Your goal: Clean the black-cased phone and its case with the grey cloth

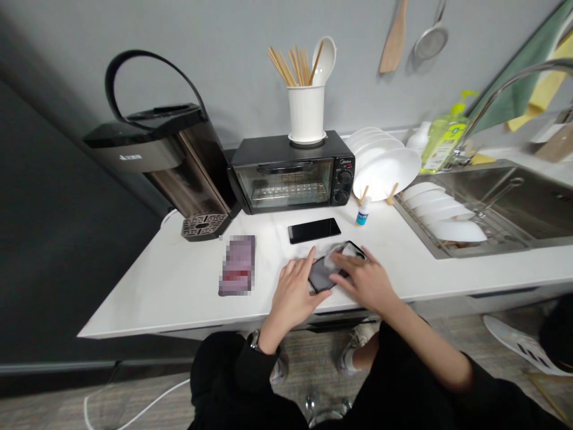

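Observation:
A dark phone [320,276] lies at a slant on the white counter, its end pinned between the thumb and forefinger of my left hand [295,291]. The other fingers of that hand rest on the counter. My right hand [364,279] presses a whitish, thin wipe [332,258] onto the phone's surface; the wipe is partly hidden and blurred. Behind them lies a second black phone [314,230], flat and untouched. A small white bottle with a blue label [362,214] stands upright beyond my right hand. To the left is a purplish, pixelated flat item [238,266].
A water dispenser [179,161] stands on the left. The toaster oven [290,179] carries a white holder [307,113] with chopsticks and a spoon. White plates [385,170] stand in a rack beside the sink [537,200]. The counter's front edge [179,327] runs close to my legs.

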Demonstrator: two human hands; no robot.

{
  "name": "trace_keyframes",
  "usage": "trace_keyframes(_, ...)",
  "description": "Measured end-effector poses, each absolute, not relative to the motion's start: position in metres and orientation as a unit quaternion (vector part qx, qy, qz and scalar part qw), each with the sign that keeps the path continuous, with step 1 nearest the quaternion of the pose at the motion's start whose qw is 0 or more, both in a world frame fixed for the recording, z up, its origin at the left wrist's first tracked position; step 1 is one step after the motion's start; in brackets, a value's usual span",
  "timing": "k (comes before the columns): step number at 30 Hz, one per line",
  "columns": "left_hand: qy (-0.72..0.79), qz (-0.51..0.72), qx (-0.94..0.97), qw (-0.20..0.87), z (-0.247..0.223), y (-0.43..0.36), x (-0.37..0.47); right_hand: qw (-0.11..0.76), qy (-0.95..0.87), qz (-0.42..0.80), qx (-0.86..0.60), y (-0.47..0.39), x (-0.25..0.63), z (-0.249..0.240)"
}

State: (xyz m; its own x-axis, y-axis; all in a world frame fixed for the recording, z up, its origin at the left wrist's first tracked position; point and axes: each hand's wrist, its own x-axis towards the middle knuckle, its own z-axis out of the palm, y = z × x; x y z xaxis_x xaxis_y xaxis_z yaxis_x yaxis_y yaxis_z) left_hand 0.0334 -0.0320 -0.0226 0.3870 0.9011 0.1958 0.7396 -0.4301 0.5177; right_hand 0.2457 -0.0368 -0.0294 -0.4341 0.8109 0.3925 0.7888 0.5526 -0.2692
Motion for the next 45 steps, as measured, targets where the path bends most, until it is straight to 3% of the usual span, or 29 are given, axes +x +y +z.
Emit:
trace_keyframes(6, 0.499, 0.232, 0.815, 0.18, -0.022, -0.032, 0.033, 0.224, -0.888, 0.06, -0.398, -0.037, 0.248, -0.027)
trace_keyframes(9, 0.502, 0.237, 0.811, 0.184, -0.022, -0.032, 0.033, 0.255, -0.827, 0.012, -0.501, -0.037, 0.25, -0.028)
trace_keyframes(13, 0.502, 0.229, 0.812, 0.189, -0.022, -0.032, 0.032, 0.238, -0.886, 0.089, -0.388, -0.039, 0.257, -0.031)
trace_keyframes(18, 0.508, 0.228, 0.81, 0.186, -0.021, -0.031, 0.033, 0.273, -0.815, 0.028, -0.51, -0.037, 0.258, -0.035)
trace_keyframes(23, 0.507, 0.22, 0.813, 0.185, -0.02, -0.031, 0.033, 0.256, -0.881, 0.103, -0.384, -0.038, 0.246, -0.034)
trace_keyframes(27, 0.495, 0.225, 0.818, 0.189, -0.02, -0.031, 0.033, 0.261, -0.828, 0.026, -0.496, -0.034, 0.258, -0.028)
trace_keyframes(31, 0.503, 0.221, 0.815, 0.184, -0.02, -0.032, 0.033, 0.23, -0.895, 0.099, -0.37, -0.039, 0.261, -0.025)
trace_keyframes(36, 0.493, 0.226, 0.816, 0.2, -0.02, -0.031, 0.032, 0.264, -0.827, 0.021, -0.496, -0.036, 0.263, -0.027)
trace_keyframes(40, 0.499, 0.232, 0.81, 0.202, -0.02, -0.031, 0.031, 0.235, -0.894, 0.103, -0.366, -0.037, 0.258, -0.027)
trace_keyframes(45, 0.499, 0.232, 0.81, 0.203, -0.019, -0.03, 0.033, 0.271, -0.824, 0.013, -0.498, -0.035, 0.263, -0.026)
